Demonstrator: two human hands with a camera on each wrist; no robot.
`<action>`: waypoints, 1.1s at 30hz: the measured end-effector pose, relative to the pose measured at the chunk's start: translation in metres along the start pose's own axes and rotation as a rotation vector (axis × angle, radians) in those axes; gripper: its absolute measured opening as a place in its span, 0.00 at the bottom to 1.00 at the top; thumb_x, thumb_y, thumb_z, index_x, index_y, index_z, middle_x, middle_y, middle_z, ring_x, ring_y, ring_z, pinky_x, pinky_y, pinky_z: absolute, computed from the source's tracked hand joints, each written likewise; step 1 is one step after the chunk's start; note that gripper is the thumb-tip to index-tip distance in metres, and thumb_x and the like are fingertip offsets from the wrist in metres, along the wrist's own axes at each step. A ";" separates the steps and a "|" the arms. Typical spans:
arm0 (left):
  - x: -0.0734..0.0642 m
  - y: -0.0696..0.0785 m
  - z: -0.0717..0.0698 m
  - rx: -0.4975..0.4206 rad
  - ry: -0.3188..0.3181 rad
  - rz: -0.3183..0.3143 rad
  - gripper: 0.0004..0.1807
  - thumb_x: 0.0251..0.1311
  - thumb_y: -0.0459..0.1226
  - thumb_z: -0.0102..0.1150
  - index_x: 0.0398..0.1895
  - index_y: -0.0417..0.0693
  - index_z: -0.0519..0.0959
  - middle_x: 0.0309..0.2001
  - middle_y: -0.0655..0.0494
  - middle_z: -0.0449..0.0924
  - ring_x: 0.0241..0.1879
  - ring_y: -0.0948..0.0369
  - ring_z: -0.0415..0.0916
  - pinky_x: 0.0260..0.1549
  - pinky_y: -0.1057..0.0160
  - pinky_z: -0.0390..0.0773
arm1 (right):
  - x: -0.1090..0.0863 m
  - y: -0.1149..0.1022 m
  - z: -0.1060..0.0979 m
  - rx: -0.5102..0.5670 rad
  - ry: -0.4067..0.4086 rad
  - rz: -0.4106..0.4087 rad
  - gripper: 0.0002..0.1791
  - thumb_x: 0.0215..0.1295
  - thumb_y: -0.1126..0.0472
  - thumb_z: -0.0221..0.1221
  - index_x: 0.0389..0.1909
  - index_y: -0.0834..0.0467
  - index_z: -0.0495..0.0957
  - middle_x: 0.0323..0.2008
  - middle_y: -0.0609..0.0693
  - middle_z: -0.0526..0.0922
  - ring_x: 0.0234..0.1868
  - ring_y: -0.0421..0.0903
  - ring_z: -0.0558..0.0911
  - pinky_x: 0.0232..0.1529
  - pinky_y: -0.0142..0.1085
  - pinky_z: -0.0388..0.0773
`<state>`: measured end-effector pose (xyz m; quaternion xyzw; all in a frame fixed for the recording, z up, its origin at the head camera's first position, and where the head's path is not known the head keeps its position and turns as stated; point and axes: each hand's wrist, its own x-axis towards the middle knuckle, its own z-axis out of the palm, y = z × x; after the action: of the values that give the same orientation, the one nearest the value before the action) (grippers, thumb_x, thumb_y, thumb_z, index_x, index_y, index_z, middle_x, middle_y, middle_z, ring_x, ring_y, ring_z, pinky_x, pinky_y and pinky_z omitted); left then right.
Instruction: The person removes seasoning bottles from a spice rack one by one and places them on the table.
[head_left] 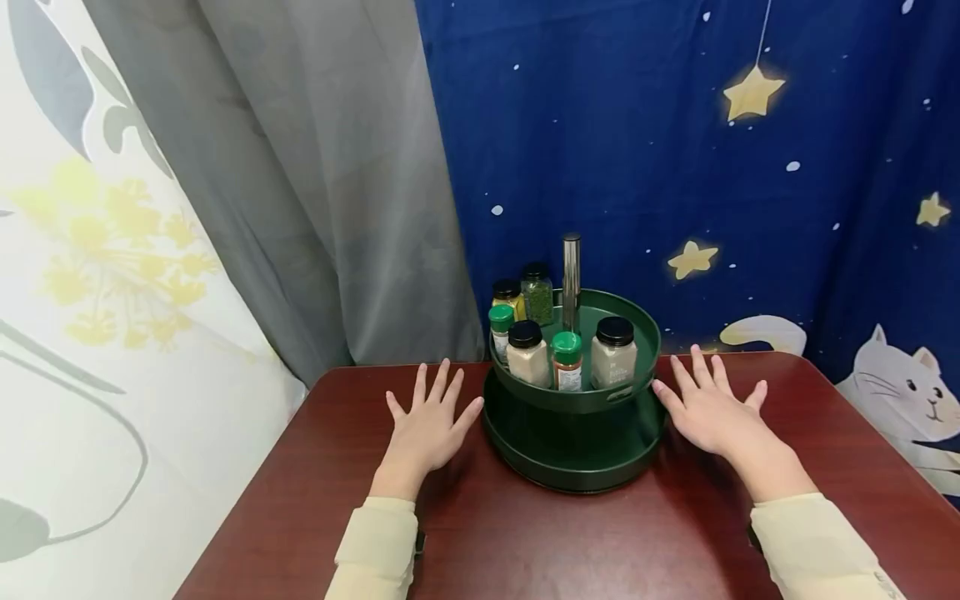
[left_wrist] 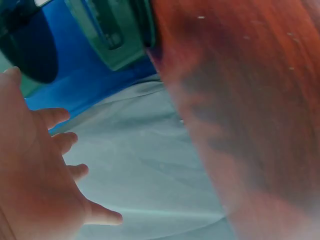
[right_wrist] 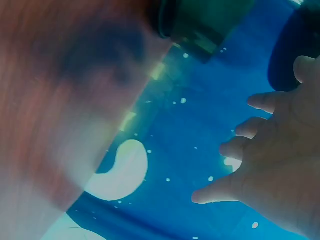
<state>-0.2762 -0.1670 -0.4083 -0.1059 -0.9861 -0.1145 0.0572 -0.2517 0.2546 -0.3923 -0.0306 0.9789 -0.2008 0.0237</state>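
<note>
A dark green two-tier round rack (head_left: 573,475) with a metal post (head_left: 572,275) stands at the back of the table. On its upper tier are several spice jars: a black-capped jar of pale powder (head_left: 613,362), another black-capped jar (head_left: 528,364), a green-capped bottle with a white label (head_left: 567,371), and a jar of green flakes (head_left: 537,300). My left hand (head_left: 429,429) is held to the left of the rack, fingers spread, holding nothing. On the rack's right, my right hand (head_left: 716,408) is likewise spread, its thumb close by the upper tier's rim.
The reddish-brown table (head_left: 540,558) extends toward me, its back edge near a grey curtain (head_left: 300,208) and a blue curtain (head_left: 615,125) with stars. A white patterned cloth (head_left: 112,375) hangs on the left.
</note>
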 end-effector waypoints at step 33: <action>-0.043 0.030 -0.067 0.003 0.226 0.087 0.44 0.76 0.72 0.34 0.88 0.64 0.52 0.90 0.61 0.33 0.89 0.47 0.28 0.76 0.19 0.38 | -0.063 -0.062 -0.051 -0.007 0.231 -0.105 0.48 0.83 0.32 0.42 0.88 0.54 0.39 0.87 0.65 0.29 0.86 0.71 0.35 0.71 0.84 0.29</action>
<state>-0.2216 -0.1628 -0.3429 -0.1349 -0.9681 -0.1216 0.1728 -0.1889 0.2221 -0.3192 -0.0584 0.9728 -0.2006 -0.0998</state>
